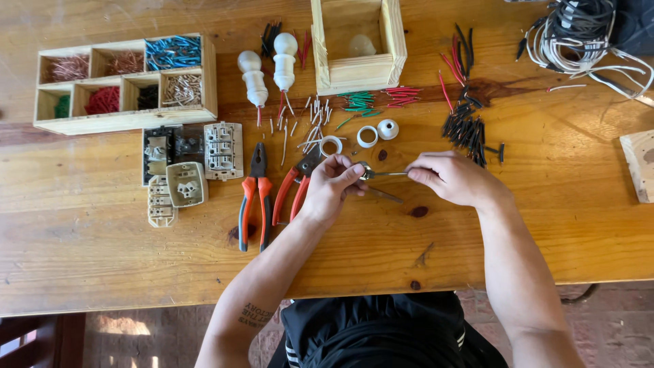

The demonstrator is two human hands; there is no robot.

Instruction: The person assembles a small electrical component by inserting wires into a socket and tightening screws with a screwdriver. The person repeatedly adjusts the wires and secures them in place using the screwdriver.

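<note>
Left hand (pixel 332 182) and right hand (pixel 449 177) both pinched shut on ends of thin metal piece (pixel 381 174), held just above desk (pixel 102 238) near middle. Two red-handled pliers (pixel 255 194) lie just left of left hand; black wire bits (pixel 466 126) far right of it

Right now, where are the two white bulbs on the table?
In the head view, the white bulbs lie side by side at the upper middle of the table, between the compartment tray on the left and the open wooden box on the right.
</note>
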